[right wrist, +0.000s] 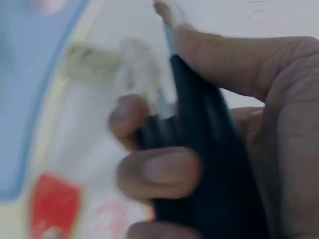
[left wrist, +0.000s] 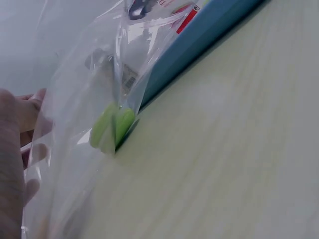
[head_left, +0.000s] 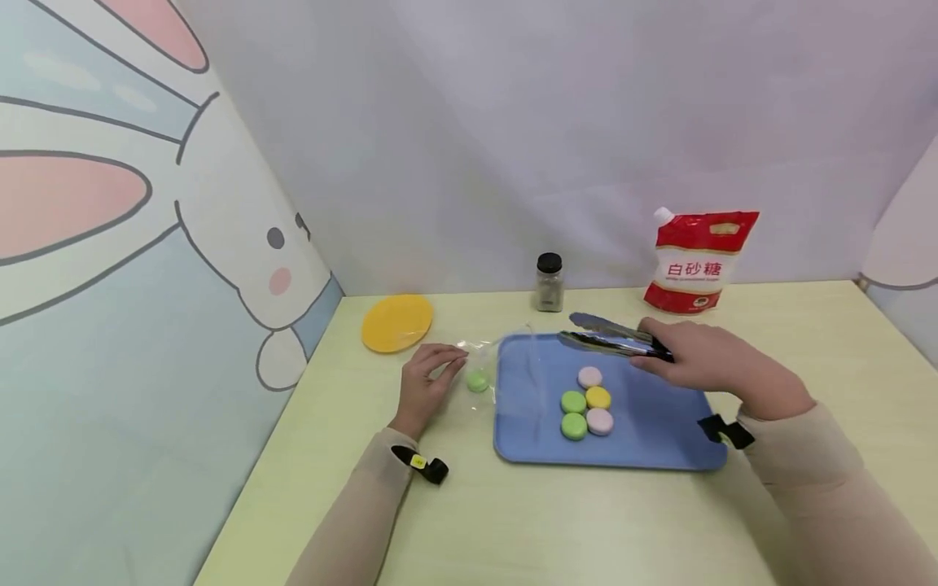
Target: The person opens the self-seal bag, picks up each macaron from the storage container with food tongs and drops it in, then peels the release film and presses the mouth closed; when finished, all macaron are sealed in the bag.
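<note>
My left hand (head_left: 428, 382) pinches the edge of a clear plastic bag (head_left: 484, 352), which spreads over the left edge of a blue tray (head_left: 645, 439). Inside the bag lies a green macaron (head_left: 477, 381); the left wrist view shows its two shells (left wrist: 105, 130) through the film. Above the tray's right part, my right hand (head_left: 703, 356) grips metal tongs (head_left: 604, 334) by their black handles (right wrist: 204, 134), tips pointing left and apart. On the tray sit several macarons: green ones (head_left: 574, 426), pink ones (head_left: 600, 421) and a yellow one (head_left: 598, 397).
A yellow plate (head_left: 397, 323) lies at the table's back left. Behind the tray stands a small glass jar (head_left: 549, 289) with a black lid. A red and white spouted pouch of sugar (head_left: 696, 264) stands at the back right, near the wall.
</note>
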Action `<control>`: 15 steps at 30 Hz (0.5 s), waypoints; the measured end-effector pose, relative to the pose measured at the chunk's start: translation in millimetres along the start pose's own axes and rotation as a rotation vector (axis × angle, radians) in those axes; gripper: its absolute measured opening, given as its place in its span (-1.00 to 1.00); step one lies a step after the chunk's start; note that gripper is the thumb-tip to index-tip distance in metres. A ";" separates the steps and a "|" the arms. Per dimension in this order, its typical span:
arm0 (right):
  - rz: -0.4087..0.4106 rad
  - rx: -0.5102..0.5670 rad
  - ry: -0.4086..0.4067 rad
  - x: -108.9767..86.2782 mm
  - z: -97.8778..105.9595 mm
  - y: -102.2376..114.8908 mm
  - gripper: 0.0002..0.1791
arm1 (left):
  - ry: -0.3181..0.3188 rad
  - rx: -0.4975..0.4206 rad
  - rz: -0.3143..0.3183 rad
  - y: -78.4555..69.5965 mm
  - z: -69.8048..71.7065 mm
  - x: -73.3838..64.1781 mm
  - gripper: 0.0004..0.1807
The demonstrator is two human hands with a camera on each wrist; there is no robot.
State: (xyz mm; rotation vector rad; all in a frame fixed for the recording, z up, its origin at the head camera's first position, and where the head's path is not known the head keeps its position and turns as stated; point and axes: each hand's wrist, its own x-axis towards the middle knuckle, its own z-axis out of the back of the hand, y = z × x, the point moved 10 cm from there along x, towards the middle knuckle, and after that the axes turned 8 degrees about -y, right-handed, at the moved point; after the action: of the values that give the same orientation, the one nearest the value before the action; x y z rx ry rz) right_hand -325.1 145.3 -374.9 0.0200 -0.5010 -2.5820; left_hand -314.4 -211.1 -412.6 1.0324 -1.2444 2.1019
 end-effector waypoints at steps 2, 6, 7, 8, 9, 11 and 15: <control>-0.011 -0.022 -0.008 -9.7 -7.1 -17.0 -0.56 | 0.005 0.000 0.019 3.1 0.2 -1.5 -0.84; -0.008 -0.054 -0.069 -22.9 -28.2 -40.3 -0.43 | 0.013 0.001 0.054 9.0 2.0 -4.5 -0.85; 0.001 -0.049 -0.088 -25.0 -33.8 -43.4 -0.40 | 0.015 0.000 0.057 9.6 2.4 -5.0 -0.86; 0.016 -0.043 -0.106 -26.8 -39.2 -45.6 -0.35 | 0.017 -0.001 0.056 9.8 2.8 -5.4 -0.86; 0.029 -0.033 -0.121 -28.2 -44.2 -47.5 -0.32 | 0.019 -0.002 0.054 9.6 2.8 -5.7 -0.86; 0.048 -0.010 -0.144 -29.8 -52.3 -51.0 -0.28 | 0.023 -0.007 0.048 8.6 2.0 -5.5 -0.86; 0.041 0.019 -0.159 -32.7 -57.4 -57.4 -0.21 | 0.031 -0.018 0.053 7.0 -3.0 -4.5 -0.87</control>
State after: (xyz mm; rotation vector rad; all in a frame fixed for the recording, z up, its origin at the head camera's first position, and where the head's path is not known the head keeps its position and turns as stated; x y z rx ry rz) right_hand -317.8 187.3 -451.3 -0.1882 -0.5780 -2.5509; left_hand -317.8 -211.9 -420.7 0.9648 -1.2866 2.1346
